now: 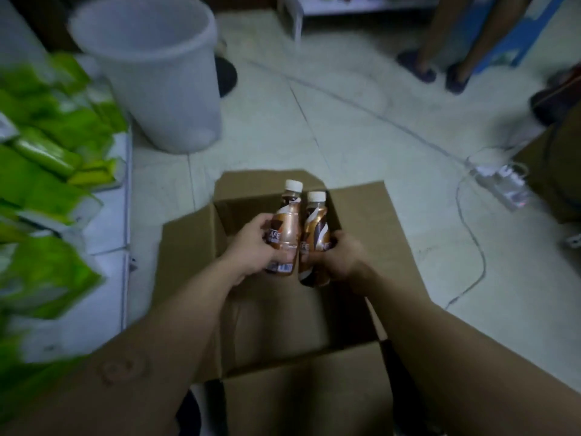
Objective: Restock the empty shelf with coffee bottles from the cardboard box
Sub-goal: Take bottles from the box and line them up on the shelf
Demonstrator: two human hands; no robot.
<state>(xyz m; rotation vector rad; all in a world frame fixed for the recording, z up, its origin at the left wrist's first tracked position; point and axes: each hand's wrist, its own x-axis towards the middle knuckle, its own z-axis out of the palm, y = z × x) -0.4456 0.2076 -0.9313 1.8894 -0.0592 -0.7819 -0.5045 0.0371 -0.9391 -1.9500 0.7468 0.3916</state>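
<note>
An open cardboard box (pixel 371 221) stands on the floor below me, flaps spread outward; its dim inside shows no bottles that I can make out. My left hand (pixel 254 243) grips one coffee bottle (pixel 287 221) with a bronze label and white cap, held upright above the box. My right hand (pixel 342 253) grips a second coffee bottle (pixel 316 228) of the same kind, right beside the first, the two nearly touching. The shelf (pixel 110 215) to my left is white and carries green packets.
Green packets (pixel 47 158) fill the white shelf at left. A large white plastic bucket (pixel 151 70) stands on the tiled floor behind the box. A power strip (pixel 503 184) with a white cable lies at right. Another person's legs and sandals (pixel 434 70) stand at the back.
</note>
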